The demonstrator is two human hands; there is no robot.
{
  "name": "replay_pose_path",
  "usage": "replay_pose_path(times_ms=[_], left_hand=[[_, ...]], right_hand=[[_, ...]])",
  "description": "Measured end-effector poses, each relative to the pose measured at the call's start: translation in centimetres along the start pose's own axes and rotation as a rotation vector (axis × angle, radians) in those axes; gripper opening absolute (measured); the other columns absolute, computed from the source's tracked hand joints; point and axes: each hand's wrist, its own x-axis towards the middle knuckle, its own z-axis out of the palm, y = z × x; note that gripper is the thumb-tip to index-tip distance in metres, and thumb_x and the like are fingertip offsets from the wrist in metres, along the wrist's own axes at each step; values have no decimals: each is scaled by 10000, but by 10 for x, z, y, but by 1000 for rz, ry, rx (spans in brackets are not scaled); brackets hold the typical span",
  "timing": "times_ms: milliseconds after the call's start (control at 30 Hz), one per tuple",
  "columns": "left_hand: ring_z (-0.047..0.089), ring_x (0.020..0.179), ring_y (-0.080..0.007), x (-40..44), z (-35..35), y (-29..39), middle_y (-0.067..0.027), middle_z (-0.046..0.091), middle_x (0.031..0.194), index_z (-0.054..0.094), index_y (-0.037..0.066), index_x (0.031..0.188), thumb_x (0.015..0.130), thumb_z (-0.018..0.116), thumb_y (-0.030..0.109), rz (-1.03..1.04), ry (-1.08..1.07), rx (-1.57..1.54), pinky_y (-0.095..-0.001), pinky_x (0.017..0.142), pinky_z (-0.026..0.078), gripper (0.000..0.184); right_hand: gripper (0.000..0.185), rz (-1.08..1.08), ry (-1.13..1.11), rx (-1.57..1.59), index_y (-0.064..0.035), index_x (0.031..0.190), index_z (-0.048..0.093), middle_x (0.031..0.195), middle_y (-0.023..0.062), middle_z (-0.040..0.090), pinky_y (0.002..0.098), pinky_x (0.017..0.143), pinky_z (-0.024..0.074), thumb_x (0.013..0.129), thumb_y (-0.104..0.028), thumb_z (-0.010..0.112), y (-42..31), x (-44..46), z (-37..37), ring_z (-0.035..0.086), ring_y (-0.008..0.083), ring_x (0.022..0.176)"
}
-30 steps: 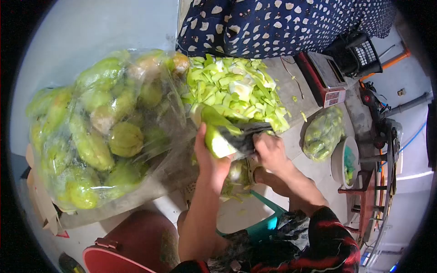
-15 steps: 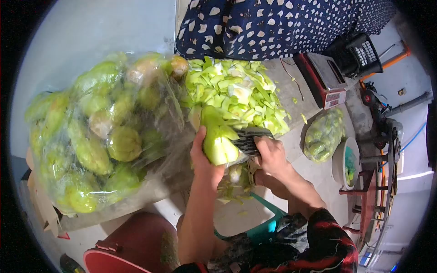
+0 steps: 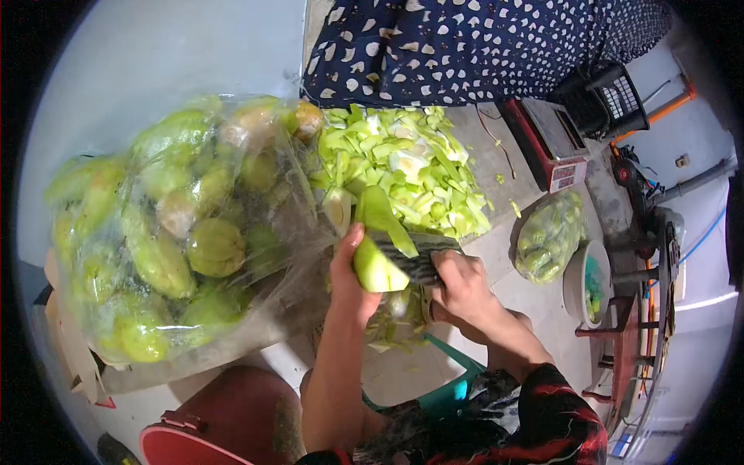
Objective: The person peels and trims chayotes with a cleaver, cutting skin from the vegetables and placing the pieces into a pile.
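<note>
A large clear plastic bag (image 3: pixel 288 211) slumps at the left of the grey slab surface (image 3: pixel 527 175), packed with ridged, pear-shaped green fruits, a few of them orange-brown in patches. On the floor to the right, a smaller clear plastic bag (image 3: pixel 552 235) holds more green fruits, pressed close together. Just beside it, a round white plastic basin (image 3: pixel 572 280) contains something teal and some yellow-green pieces. A red plastic bucket (image 3: pixel 229 407) leans below the near edge of the surface; its contents cannot be made out. Farther back is a black plastic basket (image 3: pixel 590 105) with a slotted side. A broad heap of light green peelings (image 3: pixel 422 174) lies loose on the surface, some showing whitish undersides.

The fruit being worked, a glossy, pale green, elongated one (image 3: pixel 378 269), is up between the two hands, in front of the heap. Its lower end looks smooth and paler, and a wide green strip of peel (image 3: pixel 385 215) stands along its upper right side. The left hand (image 3: pixel 354 271) is wrapped around it from the left and below. The right hand (image 3: pixel 460 277) grips a broad, dark, mottled blade (image 3: pixel 415 262), whose far end meets the fruit.
</note>
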Motion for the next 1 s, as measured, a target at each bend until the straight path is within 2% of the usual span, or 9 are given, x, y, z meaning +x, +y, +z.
replay_pose_path(times_ms=[133,167,267,500,567,767,867,967,1000], left_hand=[[617,1003,-297,-2,2,-5,-132,649,1071,554,29,1189,905,531,385,-104,-87,-39,-428,900,489,456],[630,927,-311,-10,8,-11,-136,649,1019,541,35,1188,904,520,400,73,-10,148,-470,814,517,463],[630,770,-323,1,-8,-6,-147,627,998,527,49,1164,896,498,453,-67,-59,179,-539,618,527,486],[657,804,-339,2,-11,-11,-147,642,979,540,48,1167,890,479,484,-43,-49,195,-542,628,549,520],[649,746,-347,0,-11,-8,-155,652,924,570,43,1118,891,467,508,-104,-35,197,-520,659,546,528],[648,826,-348,-2,-2,0,-154,654,974,560,32,1166,891,511,465,-124,-14,179,-502,695,546,515],[649,945,-344,6,-11,-7,-154,647,1097,568,37,1190,890,513,458,-109,64,22,-530,707,549,520],[660,873,-340,0,-14,-12,-154,660,1017,568,33,1179,901,480,462,-63,-74,140,-534,682,549,518],[661,781,-343,0,-16,-10,-160,658,951,553,33,1186,909,450,456,-113,-52,212,-528,662,551,516]], right_hand=[[366,-129,96,-18,-1,937,528,713,128,521,419,496,478,602,-87,646,-16,9,-14,572,288,563],[305,-19,30,-79,-19,899,514,715,131,539,432,506,488,631,-79,647,-1,2,0,585,313,566],[300,232,-37,-78,-36,879,505,757,133,570,450,537,502,642,-70,685,33,-5,20,616,348,621],[284,30,-7,-49,-36,875,484,752,152,560,456,518,498,657,-48,666,6,7,-2,596,373,593],[266,396,-178,-103,-41,957,455,786,206,583,477,527,506,745,-50,616,44,3,23,598,432,625],[280,87,-6,-17,-52,934,519,744,135,560,433,502,501,685,-50,648,3,2,-6,599,336,562],[308,2,-14,35,-51,954,530,751,134,563,429,498,501,669,-38,644,-12,9,-20,599,337,563],[302,-45,32,46,-44,946,527,749,139,563,436,500,501,666,-26,639,-2,11,-11,595,348,562],[302,112,-16,-62,-35,944,524,745,140,560,439,500,501,666,-27,640,18,7,6,594,352,564]])
